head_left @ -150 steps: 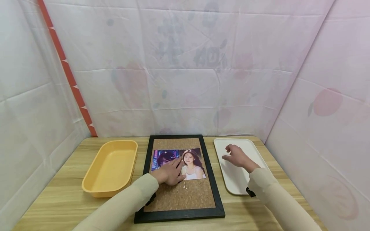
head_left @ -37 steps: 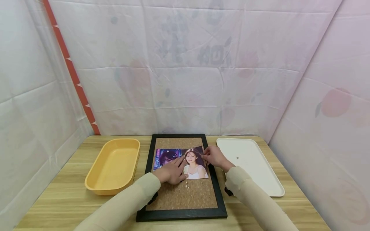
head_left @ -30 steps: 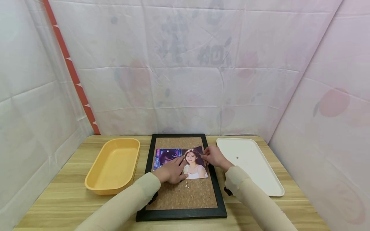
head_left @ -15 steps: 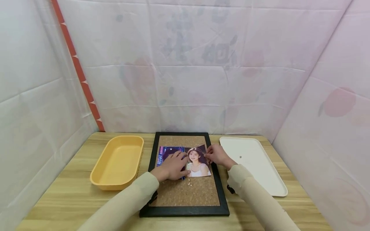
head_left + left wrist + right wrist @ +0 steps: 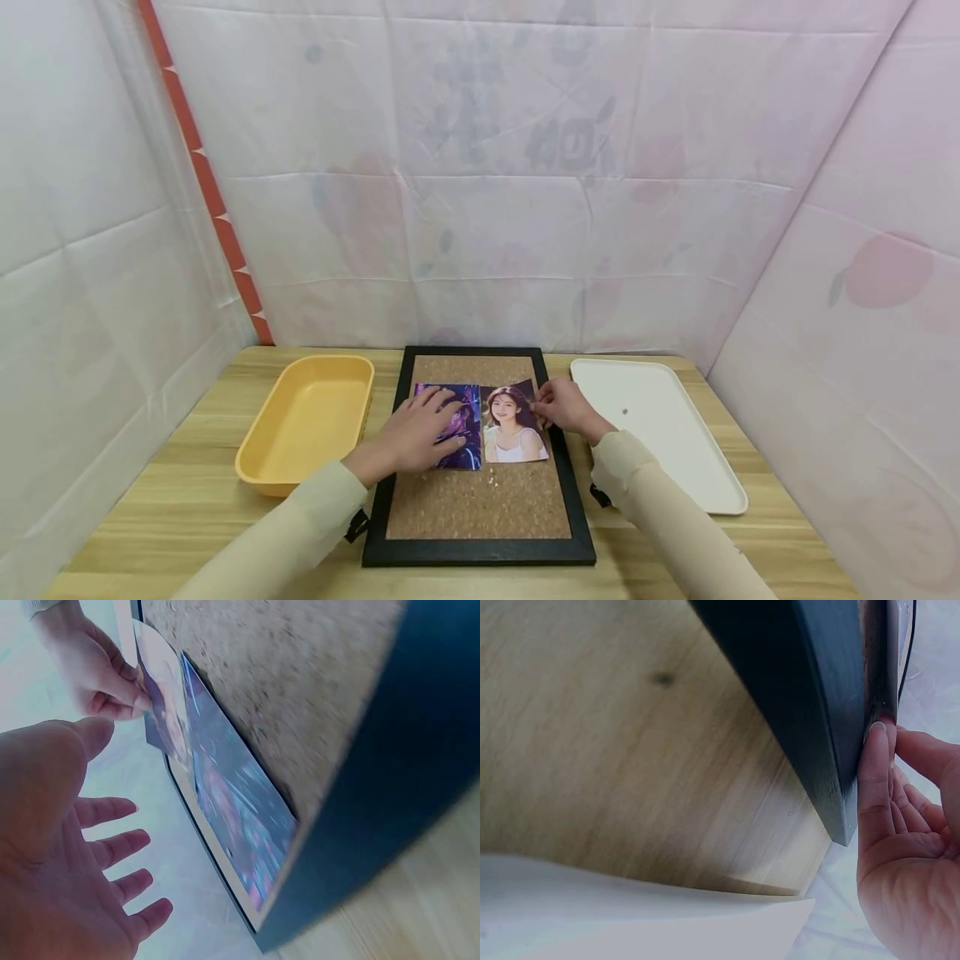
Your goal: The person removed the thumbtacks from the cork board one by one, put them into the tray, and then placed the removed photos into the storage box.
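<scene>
On the corkboard, right of the purple picture, lay a photo, right edge pinched in the right hand's grip, seemingly for control; the left hand hovered, unclenched.

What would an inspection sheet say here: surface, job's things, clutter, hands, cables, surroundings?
Surface: wooden table, light grain.
Job's things: purple picture and portrait photo, side by side on black-framed cork board.
Clutter: pale bits on the board; dark speck on white tray.
Hands: left hand over the purple picture; right hand pinches the portrait photo's right edge.
Cables: nothing seen.
Surroundings: printed cloth on three sides.
</scene>
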Demonstrator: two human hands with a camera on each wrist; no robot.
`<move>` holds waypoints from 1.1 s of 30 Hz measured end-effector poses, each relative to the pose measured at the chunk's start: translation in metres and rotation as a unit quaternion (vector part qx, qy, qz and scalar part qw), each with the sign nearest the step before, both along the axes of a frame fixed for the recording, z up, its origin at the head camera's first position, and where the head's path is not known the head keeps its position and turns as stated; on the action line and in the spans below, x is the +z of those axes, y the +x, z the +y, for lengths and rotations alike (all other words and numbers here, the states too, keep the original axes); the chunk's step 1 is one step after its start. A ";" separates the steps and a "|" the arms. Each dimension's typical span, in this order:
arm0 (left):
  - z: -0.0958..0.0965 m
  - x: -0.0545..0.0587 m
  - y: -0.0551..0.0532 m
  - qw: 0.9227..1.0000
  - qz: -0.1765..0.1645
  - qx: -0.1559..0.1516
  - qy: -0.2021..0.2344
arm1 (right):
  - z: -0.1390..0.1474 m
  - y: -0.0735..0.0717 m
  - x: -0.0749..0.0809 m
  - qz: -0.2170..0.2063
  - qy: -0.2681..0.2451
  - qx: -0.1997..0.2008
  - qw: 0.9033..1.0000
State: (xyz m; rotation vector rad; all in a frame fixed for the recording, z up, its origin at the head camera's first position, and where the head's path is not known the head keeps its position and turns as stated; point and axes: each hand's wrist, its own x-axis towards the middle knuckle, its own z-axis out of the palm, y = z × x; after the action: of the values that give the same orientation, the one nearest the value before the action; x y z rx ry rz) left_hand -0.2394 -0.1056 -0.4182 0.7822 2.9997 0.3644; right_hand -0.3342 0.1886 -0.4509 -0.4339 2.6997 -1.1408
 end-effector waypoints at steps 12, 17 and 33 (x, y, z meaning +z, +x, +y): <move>-0.038 -0.004 0.011 0.999 -0.024 0.017 0.029 | -0.001 0.003 -0.003 0.008 0.005 -0.006 1.000; -0.053 -0.004 0.015 0.999 -0.027 0.016 0.034 | 0.000 0.003 -0.004 0.021 0.006 0.000 1.000; -0.092 -0.005 0.024 0.995 0.008 0.026 0.098 | 0.003 0.003 -0.003 0.016 -0.018 0.010 1.000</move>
State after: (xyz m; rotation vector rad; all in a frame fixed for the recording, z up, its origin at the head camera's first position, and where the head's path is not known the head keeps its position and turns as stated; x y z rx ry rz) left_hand -0.2152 -0.1977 -0.4228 0.7220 3.0373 0.6660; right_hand -0.3316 0.1916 -0.4543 -0.4878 2.6994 -1.1880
